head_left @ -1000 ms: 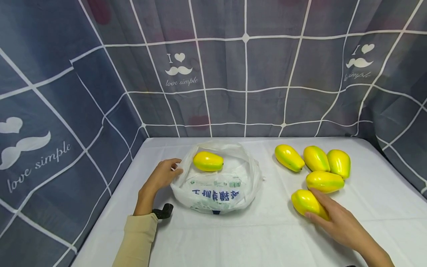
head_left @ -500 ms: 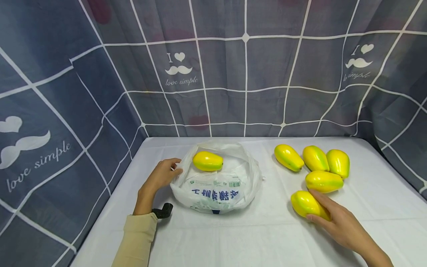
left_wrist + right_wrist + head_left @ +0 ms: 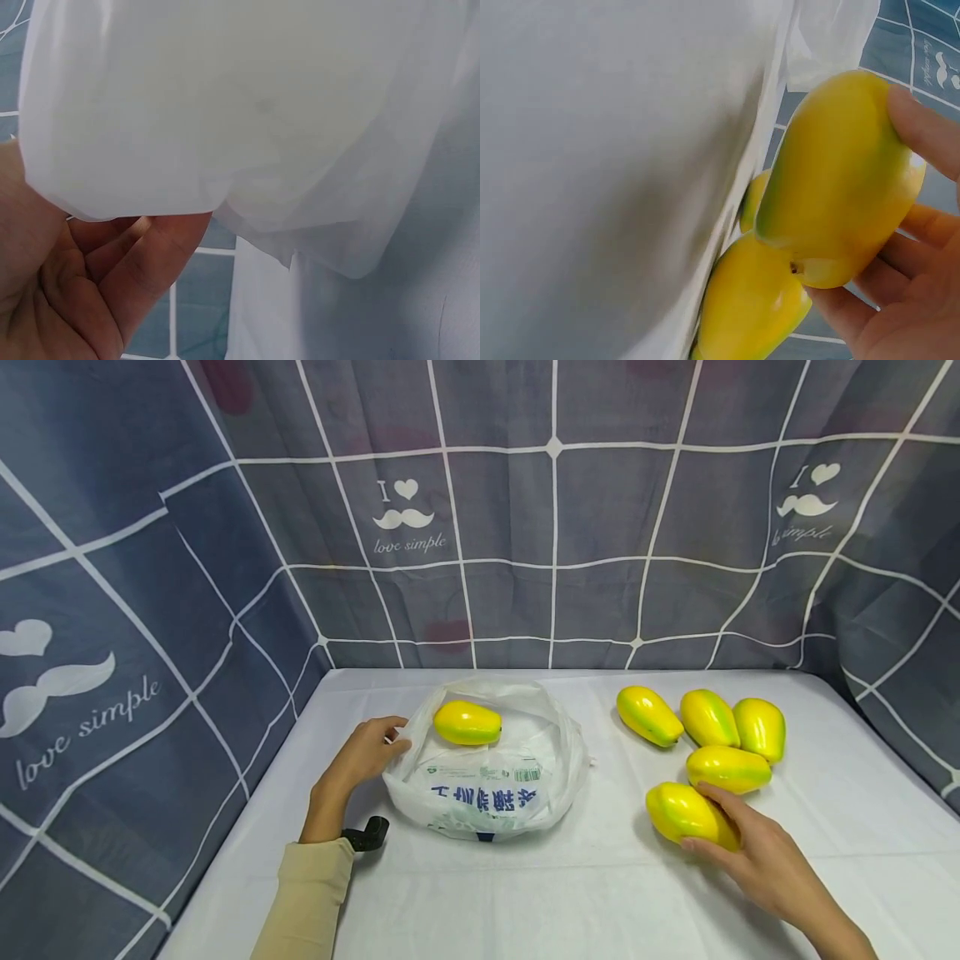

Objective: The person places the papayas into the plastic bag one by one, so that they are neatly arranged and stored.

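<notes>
A white plastic bag [image 3: 487, 810] with blue printing sits with its mouth spread wide. One yellow-green papaya [image 3: 467, 723] lies inside it. At the bag's left rim my left hand [image 3: 365, 750] holds the plastic with bent fingers; in the left wrist view, white film covers the fingertips. My right hand [image 3: 765, 852] grips another papaya [image 3: 686, 814] between thumb and fingers, slightly above the cloth in the right wrist view. Just behind that hand lies a papaya [image 3: 727, 769] on its side.
Further papayas [image 3: 649, 716] lie at the back right of the white-clothed table [image 3: 525, 902], two of them touching. A dark checked curtain [image 3: 495, 602] hangs along the back and sides. A black camera mount [image 3: 367, 835] sits on my left wrist.
The papaya in my right hand has shifted slightly left and up off the cloth. My left hand and the bag have stayed in place.
</notes>
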A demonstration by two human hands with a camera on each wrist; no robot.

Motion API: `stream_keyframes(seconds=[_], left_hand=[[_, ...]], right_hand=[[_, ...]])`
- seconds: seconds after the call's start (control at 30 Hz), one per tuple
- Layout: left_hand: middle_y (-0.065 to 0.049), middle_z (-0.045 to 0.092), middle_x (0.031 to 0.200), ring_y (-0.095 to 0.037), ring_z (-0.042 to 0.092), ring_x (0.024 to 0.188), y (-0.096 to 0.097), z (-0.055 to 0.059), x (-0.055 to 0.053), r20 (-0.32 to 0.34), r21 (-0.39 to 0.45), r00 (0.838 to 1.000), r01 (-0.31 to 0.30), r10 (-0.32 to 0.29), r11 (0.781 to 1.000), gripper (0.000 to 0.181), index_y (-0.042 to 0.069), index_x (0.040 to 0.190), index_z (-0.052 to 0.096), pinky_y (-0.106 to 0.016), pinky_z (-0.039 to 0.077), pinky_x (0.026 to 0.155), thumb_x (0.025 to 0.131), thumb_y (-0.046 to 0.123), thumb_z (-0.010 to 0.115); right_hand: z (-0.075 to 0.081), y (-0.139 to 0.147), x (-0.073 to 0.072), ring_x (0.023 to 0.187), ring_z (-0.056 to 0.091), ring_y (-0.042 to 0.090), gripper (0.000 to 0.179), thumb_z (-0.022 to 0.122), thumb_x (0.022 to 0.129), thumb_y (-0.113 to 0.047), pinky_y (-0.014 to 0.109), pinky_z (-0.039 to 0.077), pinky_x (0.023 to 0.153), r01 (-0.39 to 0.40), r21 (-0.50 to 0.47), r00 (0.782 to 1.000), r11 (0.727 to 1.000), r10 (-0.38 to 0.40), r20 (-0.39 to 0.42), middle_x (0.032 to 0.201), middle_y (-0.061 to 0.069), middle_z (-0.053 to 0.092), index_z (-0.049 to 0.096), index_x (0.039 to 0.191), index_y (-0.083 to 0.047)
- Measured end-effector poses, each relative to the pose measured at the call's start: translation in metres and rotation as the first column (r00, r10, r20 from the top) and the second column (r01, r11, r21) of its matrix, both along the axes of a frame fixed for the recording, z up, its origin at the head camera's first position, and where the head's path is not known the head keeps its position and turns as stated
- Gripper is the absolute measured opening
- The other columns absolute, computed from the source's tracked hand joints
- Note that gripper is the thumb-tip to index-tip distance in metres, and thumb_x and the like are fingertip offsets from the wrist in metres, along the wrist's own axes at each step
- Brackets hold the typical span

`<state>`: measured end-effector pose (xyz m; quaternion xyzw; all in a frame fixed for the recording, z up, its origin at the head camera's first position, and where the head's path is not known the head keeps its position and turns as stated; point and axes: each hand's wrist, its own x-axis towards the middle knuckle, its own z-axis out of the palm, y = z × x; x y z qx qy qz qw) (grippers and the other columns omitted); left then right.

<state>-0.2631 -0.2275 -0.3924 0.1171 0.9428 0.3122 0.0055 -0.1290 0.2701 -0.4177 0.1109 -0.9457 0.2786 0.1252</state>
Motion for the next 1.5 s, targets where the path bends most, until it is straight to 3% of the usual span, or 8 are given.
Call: stream_keyframes(seconds=[0.1,0.2,0.33,0.6,0.77,0.9,1.17,1.5], left_hand=[[-0.018,0.064,0.105,-0.029,0.061,0.092,0.0,0.0,0.0,0.0,-0.001,1.0,0.001,-0.001,1.0,0.037,-0.002,0.13,0.06,-0.041,0.051,0.076,0.095,0.011,0.063],[-0.019,0.064,0.105,-0.03,0.061,0.092,0.0,0.001,0.0,0.002,-0.003,1.0,0.0,0.0,1.0,0.038,-0.002,0.131,0.06,-0.041,0.051,0.076,0.095,0.012,0.063],[-0.019,0.064,0.107,-0.031,0.061,0.094,0.0,0.002,0.001,0.009,-0.006,1.0,-0.005,0.005,1.0,0.039,-0.002,0.131,0.059,-0.042,0.051,0.077,0.096,0.012,0.063],[-0.02,0.064,0.108,-0.032,0.062,0.095,-0.001,0.002,0.001,0.016,-0.008,1.0,-0.002,0.002,1.0,0.04,-0.003,0.132,0.058,-0.043,0.051,0.078,0.096,0.013,0.063],[-0.019,0.065,0.107,-0.03,0.061,0.094,-0.001,0.001,0.001,0.021,-0.013,1.0,-0.005,0.006,1.0,0.039,-0.002,0.132,0.059,-0.042,0.051,0.078,0.096,0.014,0.063],[-0.019,0.065,0.107,-0.03,0.061,0.094,-0.001,0.001,0.001,0.02,-0.015,1.0,-0.004,0.004,1.0,0.039,-0.002,0.132,0.059,-0.042,0.051,0.078,0.096,0.014,0.063],[-0.018,0.065,0.107,-0.03,0.062,0.094,0.0,0.001,0.0,0.029,-0.012,1.0,-0.004,0.004,1.0,0.038,-0.001,0.132,0.06,-0.043,0.051,0.079,0.096,0.014,0.062],[-0.02,0.064,0.109,-0.03,0.061,0.096,0.0,0.003,0.001,0.043,-0.025,0.999,-0.014,0.016,1.0,0.041,-0.001,0.134,0.057,-0.043,0.051,0.08,0.097,0.015,0.062]], right_hand=[[0.002,-0.002,0.0,0.112,0.053,0.039,0.069,0.082,0.081,-0.029,0.029,0.034,0.095,-0.01,-0.012,0.998,1.0,0.01,-0.054,0.132,0.021,0.057,0.052,0.138,-0.004],[0.005,-0.005,0.0,0.113,0.053,0.037,0.067,0.082,0.081,-0.028,0.008,0.023,0.091,-0.024,-0.029,0.996,0.999,0.021,-0.091,0.133,0.02,0.057,0.055,0.137,-0.005],[0.009,-0.011,-0.001,0.114,0.053,0.039,0.067,0.083,0.08,-0.026,0.002,0.016,0.09,-0.034,-0.044,0.994,0.998,0.029,-0.107,0.132,0.021,0.057,0.055,0.137,-0.005],[0.015,-0.021,-0.003,0.112,0.055,0.037,0.066,0.083,0.08,-0.028,0.024,0.034,0.092,-0.037,-0.036,0.993,0.999,0.033,-0.116,0.127,0.019,0.06,0.056,0.136,-0.005],[0.019,-0.027,-0.007,0.11,0.055,0.032,0.065,0.083,0.08,-0.027,0.01,0.027,0.089,-0.066,-0.032,0.988,0.997,0.06,-0.145,0.126,0.014,0.062,0.057,0.136,-0.006],[0.023,-0.034,-0.011,0.106,0.057,0.028,0.064,0.083,0.08,-0.025,0.009,0.028,0.089,-0.088,-0.037,0.982,0.995,0.08,-0.168,0.123,0.012,0.064,0.057,0.136,-0.006],[0.036,-0.053,-0.022,0.109,0.059,0.03,0.066,0.082,0.081,-0.03,0.041,0.041,0.088,-0.131,-0.008,0.976,0.991,0.128,-0.178,0.128,0.01,0.062,0.056,0.138,-0.009],[0.039,-0.075,-0.033,0.112,0.06,0.028,0.066,0.079,0.084,-0.032,0.043,0.044,0.091,-0.197,-0.014,0.966,0.98,0.191,-0.175,0.133,0.01,0.06,0.054,0.138,-0.005]])
